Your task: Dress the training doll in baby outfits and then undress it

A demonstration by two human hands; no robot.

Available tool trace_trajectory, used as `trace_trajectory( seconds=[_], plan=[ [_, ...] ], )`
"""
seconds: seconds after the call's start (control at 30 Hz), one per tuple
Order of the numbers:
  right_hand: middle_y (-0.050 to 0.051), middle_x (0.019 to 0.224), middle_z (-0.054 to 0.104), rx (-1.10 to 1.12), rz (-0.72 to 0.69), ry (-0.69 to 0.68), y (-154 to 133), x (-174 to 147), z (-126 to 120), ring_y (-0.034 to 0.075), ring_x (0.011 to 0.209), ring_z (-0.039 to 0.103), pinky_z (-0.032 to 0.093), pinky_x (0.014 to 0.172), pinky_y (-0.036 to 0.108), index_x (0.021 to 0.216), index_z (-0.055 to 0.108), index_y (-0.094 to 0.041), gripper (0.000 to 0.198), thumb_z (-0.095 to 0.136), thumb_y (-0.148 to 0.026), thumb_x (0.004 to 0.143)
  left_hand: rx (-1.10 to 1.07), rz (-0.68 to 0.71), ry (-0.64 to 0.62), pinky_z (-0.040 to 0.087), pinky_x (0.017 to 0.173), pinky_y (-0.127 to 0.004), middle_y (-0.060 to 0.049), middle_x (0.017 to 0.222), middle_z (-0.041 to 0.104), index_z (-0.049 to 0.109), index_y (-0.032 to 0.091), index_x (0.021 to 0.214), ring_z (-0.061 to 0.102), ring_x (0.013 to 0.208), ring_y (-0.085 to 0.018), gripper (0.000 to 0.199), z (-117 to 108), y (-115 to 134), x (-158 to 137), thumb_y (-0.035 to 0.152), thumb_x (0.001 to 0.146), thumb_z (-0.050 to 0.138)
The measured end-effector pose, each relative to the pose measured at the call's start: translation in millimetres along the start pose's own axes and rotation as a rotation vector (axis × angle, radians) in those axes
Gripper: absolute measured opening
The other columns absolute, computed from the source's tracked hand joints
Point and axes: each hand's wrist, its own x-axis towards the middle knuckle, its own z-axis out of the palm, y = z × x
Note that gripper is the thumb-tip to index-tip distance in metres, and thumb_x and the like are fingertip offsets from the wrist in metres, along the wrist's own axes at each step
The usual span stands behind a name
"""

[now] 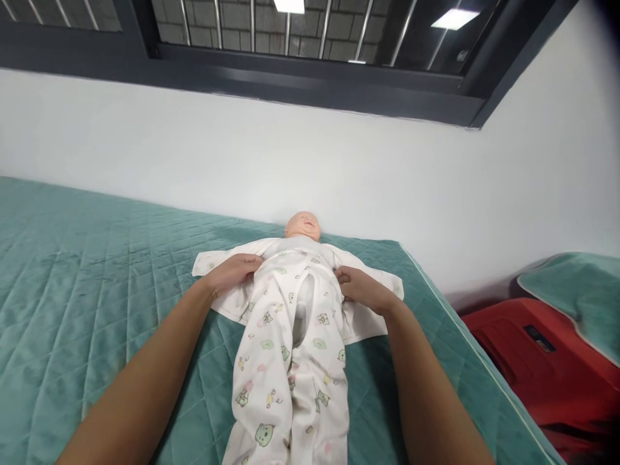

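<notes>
A baby doll [303, 225] lies on its back with its head by the wall. White baby trousers [314, 368] printed with green bears cover its front from the chest down, with an open slit at the crotch. Beneath spreads a white baby top [371, 320], its sleeves out to both sides. My left hand [237, 270] is closed at the left side of the trousers' waist, its fingertips partly hidden by the cloth. At the opposite side of the waist, the curled fingers of my right hand [361, 287] pinch the trousers' edge.
A green quilted cover [111, 271] lies under everything, its piped edge running down the right. Beyond that edge is a red plastic object [547, 361], partly draped with green cloth [581, 290]. A white wall [217, 155] and a dark-framed window [310, 84] rise behind.
</notes>
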Motion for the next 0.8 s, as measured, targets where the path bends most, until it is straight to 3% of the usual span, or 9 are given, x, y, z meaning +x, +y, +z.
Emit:
trace_trajectory(
  seconds=[0.1, 0.17, 0.43, 0.57, 0.67, 0.8],
  plan=[
    [-0.002, 0.062, 0.057, -0.115, 0.046, 0.108, -0.4, 5.7, 5.1, 0.014, 0.053, 0.053, 0.042, 0.050, 0.026, 0.073, 0.052, -0.021, 0.015, 0.057, -0.016, 0.061, 0.010, -0.022, -0.140, 0.045, 0.066, -0.029, -0.005, 0.080, 0.068, 0.069, 0.017, 0.077, 0.059, 0.074, -0.019, 0.027, -6.5, -1.6, -0.3, 0.042, 0.072, 0.067],
    [-0.002, 0.058, 0.055, -0.167, 0.059, 0.148, -1.0, 8.7, 6.9, 0.013, 0.049, 0.050, 0.039, 0.048, 0.026, 0.070, 0.052, -0.021, 0.013, 0.058, -0.016, 0.060, 0.023, -0.014, -0.148, 0.044, 0.065, -0.028, -0.003, 0.078, 0.067, 0.067, 0.017, 0.078, 0.058, 0.072, -0.018, 0.024, -7.2, -2.4, 1.2, 0.040, 0.072, 0.066],
    [0.000, 0.055, 0.057, -0.265, 0.004, 0.121, -10.1, 6.6, 9.3, 0.013, 0.048, 0.047, 0.032, 0.049, 0.027, 0.060, 0.054, -0.020, 0.007, 0.055, -0.014, 0.063, 0.130, 0.037, 0.142, 0.045, 0.067, -0.030, -0.003, 0.074, 0.067, 0.062, 0.019, 0.078, 0.060, 0.075, -0.021, 0.024, 15.3, -8.2, 14.0, 0.043, 0.078, 0.059],
    [0.001, 0.059, 0.060, -0.326, -0.014, 0.123, -13.9, 5.0, 10.0, 0.015, 0.054, 0.050, 0.033, 0.053, 0.029, 0.059, 0.052, -0.021, 0.009, 0.052, -0.014, 0.065, 0.242, 0.032, 0.138, 0.044, 0.073, -0.032, -0.004, 0.072, 0.067, 0.062, 0.020, 0.072, 0.061, 0.080, -0.024, 0.020, 19.8, -9.8, 18.3, 0.038, 0.078, 0.054],
    [0.004, 0.069, 0.064, -0.383, -0.032, 0.142, -16.3, 5.4, 10.8, 0.018, 0.063, 0.053, 0.034, 0.059, 0.031, 0.063, 0.054, -0.021, 0.009, 0.051, -0.014, 0.067, 0.401, 0.030, 0.143, 0.042, 0.077, -0.033, -0.008, 0.083, 0.071, 0.064, 0.020, 0.075, 0.062, 0.086, -0.026, 0.015, 19.5, -8.0, 19.2, 0.034, 0.075, 0.057],
    [0.006, 0.078, 0.066, -0.478, -0.062, 0.169, -18.1, 5.5, 13.0, 0.021, 0.071, 0.053, 0.033, 0.064, 0.032, 0.064, 0.050, -0.021, 0.011, 0.051, -0.015, 0.073, 0.475, 0.025, 0.083, 0.041, 0.073, -0.033, -0.010, 0.088, 0.072, 0.066, 0.020, 0.078, 0.062, 0.080, -0.026, 0.015, 15.5, -5.0, 19.2, 0.031, 0.070, 0.062]
  ],
)
